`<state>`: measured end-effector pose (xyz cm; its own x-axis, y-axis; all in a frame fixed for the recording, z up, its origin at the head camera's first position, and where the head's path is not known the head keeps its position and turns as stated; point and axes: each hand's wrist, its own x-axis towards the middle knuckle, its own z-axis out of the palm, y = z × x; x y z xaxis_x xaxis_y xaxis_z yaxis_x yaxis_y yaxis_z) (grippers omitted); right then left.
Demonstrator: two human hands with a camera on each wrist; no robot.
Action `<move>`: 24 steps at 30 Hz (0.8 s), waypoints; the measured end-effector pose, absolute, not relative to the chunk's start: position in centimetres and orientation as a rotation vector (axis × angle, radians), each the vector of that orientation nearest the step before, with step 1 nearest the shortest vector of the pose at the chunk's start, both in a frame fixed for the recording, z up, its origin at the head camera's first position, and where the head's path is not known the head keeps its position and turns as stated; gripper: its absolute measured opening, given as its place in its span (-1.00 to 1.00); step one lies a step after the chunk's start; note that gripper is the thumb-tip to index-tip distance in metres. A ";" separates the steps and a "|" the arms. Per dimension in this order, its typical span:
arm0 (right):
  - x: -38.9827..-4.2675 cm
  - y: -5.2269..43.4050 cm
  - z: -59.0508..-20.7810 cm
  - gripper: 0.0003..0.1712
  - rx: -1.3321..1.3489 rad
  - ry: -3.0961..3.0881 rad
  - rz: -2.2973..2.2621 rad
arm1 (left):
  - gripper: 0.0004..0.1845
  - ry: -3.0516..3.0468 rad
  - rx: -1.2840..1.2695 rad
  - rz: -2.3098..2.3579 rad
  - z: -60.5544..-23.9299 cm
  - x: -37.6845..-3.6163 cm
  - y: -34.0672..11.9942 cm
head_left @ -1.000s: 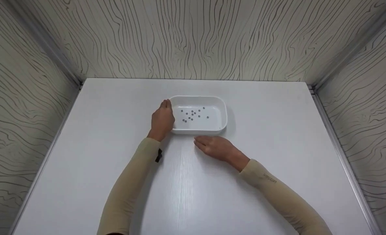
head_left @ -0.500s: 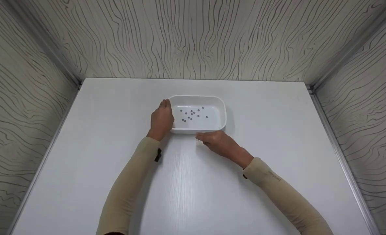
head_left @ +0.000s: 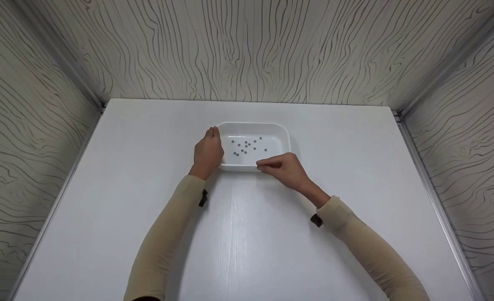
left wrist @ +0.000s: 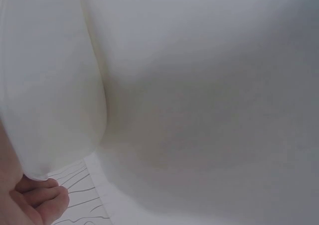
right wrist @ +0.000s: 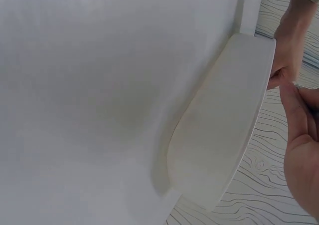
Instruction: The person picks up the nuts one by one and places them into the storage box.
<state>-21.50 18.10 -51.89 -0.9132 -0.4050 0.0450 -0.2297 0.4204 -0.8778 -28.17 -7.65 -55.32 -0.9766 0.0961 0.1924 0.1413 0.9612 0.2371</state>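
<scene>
A white rectangular tray [head_left: 238,168] with rounded corners stands toward the back of the table, several tiny grey nut-like pieces [head_left: 246,146] scattered on its floor. My left hand [head_left: 208,151] holds the tray's left end; in the left wrist view its curled fingers [left wrist: 50,202] show beside the tray wall [left wrist: 55,95]. Over the front rim, right of the middle, my right hand [head_left: 288,170] pinches a tiny grey piece [right wrist: 296,85] between thumb and fingertips. That piece is mostly hidden, and I cannot tell its exact kind.
The white table [head_left: 230,234] reaches around the tray on all sides. Behind it rises a wood-grain patterned panel [head_left: 247,50], with similar panels and metal edge rails [head_left: 435,184] at the sides.
My right hand has risen from the tabletop in front of the tray to its front rim, moving forward and slightly right, fingertips now pinched together. The left hand and tray stay put.
</scene>
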 end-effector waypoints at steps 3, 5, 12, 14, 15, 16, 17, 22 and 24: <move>-22.1 18.3 -51.4 -0.74 -0.387 2.326 -1.620 | -0.48 -2.947 -0.169 -0.390 -55.3 -28.2 -7.6; -22.5 18.4 -51.2 -0.72 -0.282 2.216 -1.688 | -0.48 -2.956 -0.165 -0.386 -55.2 -28.2 -7.6; -23.8 18.6 -50.9 -0.61 -0.114 2.048 -1.812 | -0.45 -2.972 -0.141 -0.383 -55.4 -28.2 -7.6; -24.2 18.5 -50.9 -0.63 -0.088 2.025 -1.840 | -0.44 -2.981 -0.126 -0.397 -55.4 -28.2 -7.6; -24.3 18.6 -50.9 -0.64 -0.081 2.021 -1.848 | -0.44 -2.985 -0.121 -0.402 -55.4 -28.2 -7.6; -24.5 18.6 -50.9 -0.65 -0.076 2.019 -1.857 | -0.43 -2.986 -0.118 -0.407 -55.4 -28.1 -7.5; -24.6 18.6 -50.9 -0.65 -0.071 2.018 -1.865 | -0.43 -2.985 -0.119 -0.405 -55.4 -28.1 -7.5; -25.3 18.6 -51.0 -0.61 -0.050 2.010 -1.898 | -0.44 -2.958 -0.129 -0.390 -55.4 -28.0 -7.4; -25.6 18.5 -51.0 -0.61 -0.039 2.012 -1.907 | -0.45 -2.945 -0.136 -0.388 -55.4 -28.0 -7.4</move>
